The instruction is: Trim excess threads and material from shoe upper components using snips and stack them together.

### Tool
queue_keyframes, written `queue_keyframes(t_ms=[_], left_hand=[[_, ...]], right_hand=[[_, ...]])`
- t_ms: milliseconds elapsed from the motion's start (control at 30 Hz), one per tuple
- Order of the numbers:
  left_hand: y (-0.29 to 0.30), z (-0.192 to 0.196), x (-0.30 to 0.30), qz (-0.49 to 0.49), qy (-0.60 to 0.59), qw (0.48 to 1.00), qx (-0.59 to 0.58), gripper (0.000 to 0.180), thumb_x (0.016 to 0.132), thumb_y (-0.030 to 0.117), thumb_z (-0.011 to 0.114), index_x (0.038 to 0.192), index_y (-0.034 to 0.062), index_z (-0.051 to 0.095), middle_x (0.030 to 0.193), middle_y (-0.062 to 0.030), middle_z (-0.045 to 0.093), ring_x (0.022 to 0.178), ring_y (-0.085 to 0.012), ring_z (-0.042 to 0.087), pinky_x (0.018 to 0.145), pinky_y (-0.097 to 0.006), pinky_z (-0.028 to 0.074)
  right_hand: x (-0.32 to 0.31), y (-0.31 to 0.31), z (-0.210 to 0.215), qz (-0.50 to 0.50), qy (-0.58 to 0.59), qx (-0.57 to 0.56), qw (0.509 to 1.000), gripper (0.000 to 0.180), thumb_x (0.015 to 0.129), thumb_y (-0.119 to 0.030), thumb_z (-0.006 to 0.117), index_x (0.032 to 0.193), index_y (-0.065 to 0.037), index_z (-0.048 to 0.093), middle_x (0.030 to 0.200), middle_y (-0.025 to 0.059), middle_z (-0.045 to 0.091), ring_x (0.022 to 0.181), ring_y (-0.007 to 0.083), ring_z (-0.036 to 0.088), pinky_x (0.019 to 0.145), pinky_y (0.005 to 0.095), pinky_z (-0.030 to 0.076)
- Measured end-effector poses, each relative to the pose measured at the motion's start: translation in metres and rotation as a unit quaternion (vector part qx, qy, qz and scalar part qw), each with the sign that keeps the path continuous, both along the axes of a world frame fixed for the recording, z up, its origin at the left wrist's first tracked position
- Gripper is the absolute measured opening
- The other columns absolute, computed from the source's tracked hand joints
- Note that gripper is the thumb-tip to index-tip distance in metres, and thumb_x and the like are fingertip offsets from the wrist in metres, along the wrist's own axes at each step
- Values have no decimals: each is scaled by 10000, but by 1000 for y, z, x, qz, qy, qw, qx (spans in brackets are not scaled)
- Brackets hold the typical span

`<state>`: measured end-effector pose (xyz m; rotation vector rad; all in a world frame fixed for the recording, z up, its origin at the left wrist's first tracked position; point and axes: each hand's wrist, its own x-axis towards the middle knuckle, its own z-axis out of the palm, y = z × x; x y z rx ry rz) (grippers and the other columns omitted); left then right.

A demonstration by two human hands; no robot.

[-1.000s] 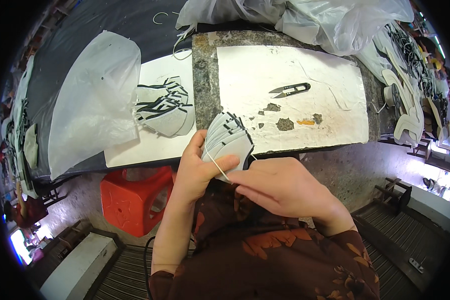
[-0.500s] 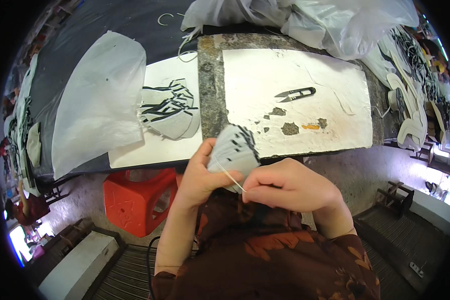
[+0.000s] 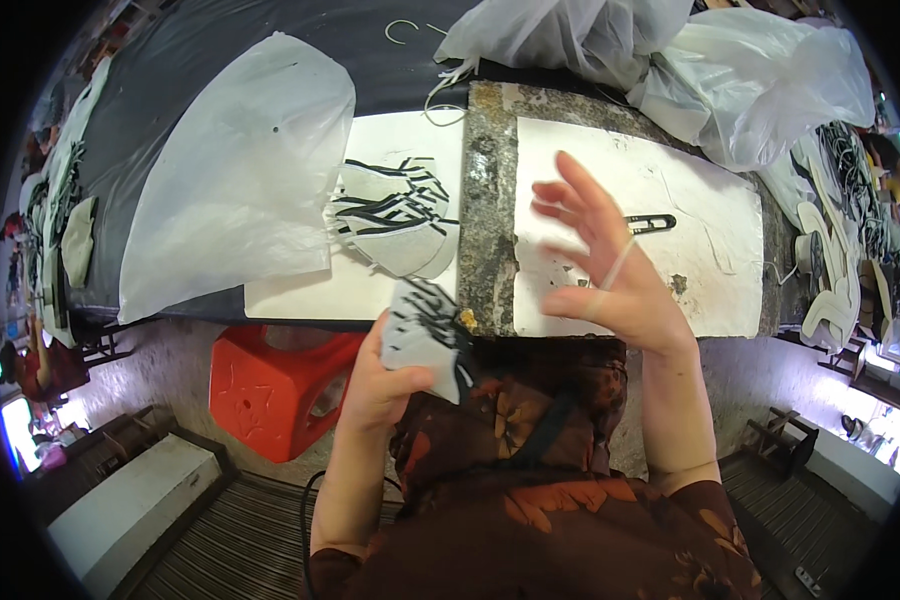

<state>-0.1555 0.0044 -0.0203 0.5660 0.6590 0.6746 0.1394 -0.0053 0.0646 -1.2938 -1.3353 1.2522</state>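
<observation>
My left hand (image 3: 374, 388) grips a bundle of grey fabric pieces with black strips (image 3: 418, 350), held in front of the table's near edge. The thumb lies across the pieces, and the black strips stick out along the top and right side. My right hand (image 3: 625, 285) is raised over the right white board (image 3: 715, 265), its fingers spread and partly blurred. Around that hand loops a thin pale band (image 3: 615, 265). A pair of black thread snips (image 3: 654, 223) rests on the board, partly hidden behind the right hand.
Similar grey pieces with black strips (image 3: 400, 240) lie on the left white board (image 3: 288, 300), beside a translucent plastic sheet (image 3: 240, 180). Plastic bags (image 3: 760, 85) sit at the back right. A red stool (image 3: 270, 395) stands below the table's front edge at left.
The pale band, stretched from the bundle by my right fingers before, is now off it and around my right hand. That hand has risen over the board and opened. The bundle has tilted and dropped slightly.
</observation>
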Motion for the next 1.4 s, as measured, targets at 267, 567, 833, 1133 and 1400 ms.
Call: queue_keyframes(t_ms=[267,567,833,1133,1400], left_hand=[[15,25,13,65,-38,997,-35,854,743,-1,836,1473,-38,396,1353,-143,594,1250,-261,605,1075,-394,493],[48,65,87,-151,168,968,109,876,775,203,918,1460,-15,417,1249,-152,622,1104,-186,638,945,-302,525],[48,76,123,-128,279,847,434,693,688,193,906,1277,76,561,1203,-117,631,1139,-295,627,968,-384,488],[57,70,130,-191,205,937,206,904,698,203,911,1458,19,456,1204,-112,619,1160,-208,607,993,-357,488],[82,38,146,65,217,627,745,504,673,-62,735,1135,99,615,1219,-126,624,1162,-356,605,953,-465,487]], right_hand=[[-24,30,10,128,72,-143,979,1190,751,-348,918,1653,-108,179,1454,178,547,1365,290,523,1179,419,370],[-1,-1,11,-17,91,-204,975,890,825,-143,830,1587,-95,373,1272,95,595,1147,178,587,980,308,489],[33,-19,14,-19,-39,-46,998,867,726,-43,811,1510,-48,441,1298,68,569,1184,172,581,1046,330,468],[35,-12,13,-56,36,-154,986,790,744,-68,782,1474,-87,481,1224,59,589,1136,151,581,992,316,489],[32,4,-30,-83,-321,418,846,381,695,-23,746,1055,-114,660,1100,92,613,1019,330,637,861,424,555]])
